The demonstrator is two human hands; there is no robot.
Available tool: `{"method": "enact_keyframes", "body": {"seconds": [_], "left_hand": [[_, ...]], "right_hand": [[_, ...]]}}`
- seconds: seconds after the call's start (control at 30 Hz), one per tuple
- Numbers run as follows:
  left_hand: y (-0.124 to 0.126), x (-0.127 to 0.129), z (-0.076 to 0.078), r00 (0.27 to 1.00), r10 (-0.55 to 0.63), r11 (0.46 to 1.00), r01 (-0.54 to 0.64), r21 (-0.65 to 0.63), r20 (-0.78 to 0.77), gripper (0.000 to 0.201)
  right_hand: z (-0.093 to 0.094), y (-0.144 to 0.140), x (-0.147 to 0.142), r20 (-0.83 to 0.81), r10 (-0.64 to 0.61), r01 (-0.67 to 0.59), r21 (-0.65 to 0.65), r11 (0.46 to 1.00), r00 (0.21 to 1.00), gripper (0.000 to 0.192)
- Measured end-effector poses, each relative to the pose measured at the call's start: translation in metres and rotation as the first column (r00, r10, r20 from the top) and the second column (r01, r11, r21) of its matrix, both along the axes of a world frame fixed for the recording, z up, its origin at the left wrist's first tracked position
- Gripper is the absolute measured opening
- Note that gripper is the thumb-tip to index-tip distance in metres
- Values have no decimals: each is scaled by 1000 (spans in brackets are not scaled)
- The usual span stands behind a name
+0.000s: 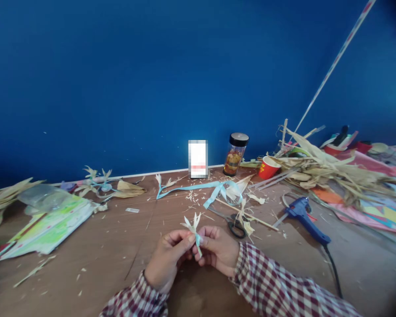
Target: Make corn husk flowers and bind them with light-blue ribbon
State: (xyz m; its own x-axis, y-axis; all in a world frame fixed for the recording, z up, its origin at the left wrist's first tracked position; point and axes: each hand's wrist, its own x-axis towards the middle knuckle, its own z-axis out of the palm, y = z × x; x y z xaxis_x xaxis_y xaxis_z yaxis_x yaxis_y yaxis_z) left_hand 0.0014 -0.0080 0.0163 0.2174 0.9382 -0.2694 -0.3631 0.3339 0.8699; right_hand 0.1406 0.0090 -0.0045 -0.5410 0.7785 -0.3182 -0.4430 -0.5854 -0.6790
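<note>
Your left hand (171,255) and right hand (219,251) pinch a small flower-shaped husk piece (192,225) wrapped in a light-blue strip (197,241) above the brown table (108,246), scissors (231,219) just beyond your right hand, blue glue gun (306,220) farther right, dark-lidded jar (235,156) standing near the blue wall (135,88).

The left hand (171,255) and the right hand (219,248) are brought close together low in the view, their backs partly shown; both are closed in a pinch, the 2 thumbs pointed toward each other and the fingers curled beneath; both wrists are edged by gathered, checked cuffs (244,260); the right forearm (280,284) is slanted in from the lower right, more of it shown than of the left forearm (135,303).
</note>
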Motion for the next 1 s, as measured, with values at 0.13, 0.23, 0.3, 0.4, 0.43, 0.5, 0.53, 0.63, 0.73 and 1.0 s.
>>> {"method": "enact_keyframes", "body": {"seconds": [0.13, 0.23, 0.3, 0.4, 0.43, 0.5, 0.53, 0.63, 0.73, 1.0], "left_hand": [[0, 0, 2, 999, -19, 1000, 19, 24, -36, 19], [0, 0, 4, 997, -27, 998, 31, 48, -75, 19], [0, 0, 5, 995, -15, 998, 21, 57, -104, 20], [1, 0, 5, 990, 16, 999, -10, 45, -139, 18], [1, -1, 5, 988, 21, 999, -16, 37, -151, 18], [1, -1, 4, 985, 18, 1000, -14, 21, -173, 20], [1, -2, 3, 983, 16, 1000, -13, 17, -181, 20], [0, -3, 1, 982, 20, 1000, -19, 10, -188, 22], [0, -3, 1, 987, 12, 999, -17, -28, -161, 22], [-1, 1, 1, 999, 19, 985, -23, -171, -27, 21]], "right_hand": [[-1, 1, 2, 11, 8, -8, 34, 999, 1000, 30], [0, 2, 4, 24, 6, -8, 66, 998, 1000, 29], [1, 3, 6, 27, 10, -12, 87, 996, 1000, 28], [2, 5, 8, 21, 26, -28, 125, 992, 999, 27], [2, 5, 9, 22, 28, -31, 136, 990, 999, 27], [1, 6, 11, 31, 30, -34, 155, 987, 999, 28], [0, 7, 11, 38, 30, -36, 162, 986, 999, 28], [-1, 7, 11, 54, 29, -38, 177, 983, 998, 30], [-1, 7, 10, 40, 9, -17, 192, 981, 999, 30], [2, 9, 13, -73, 55, -45, 139, 989, 996, 32]]}}
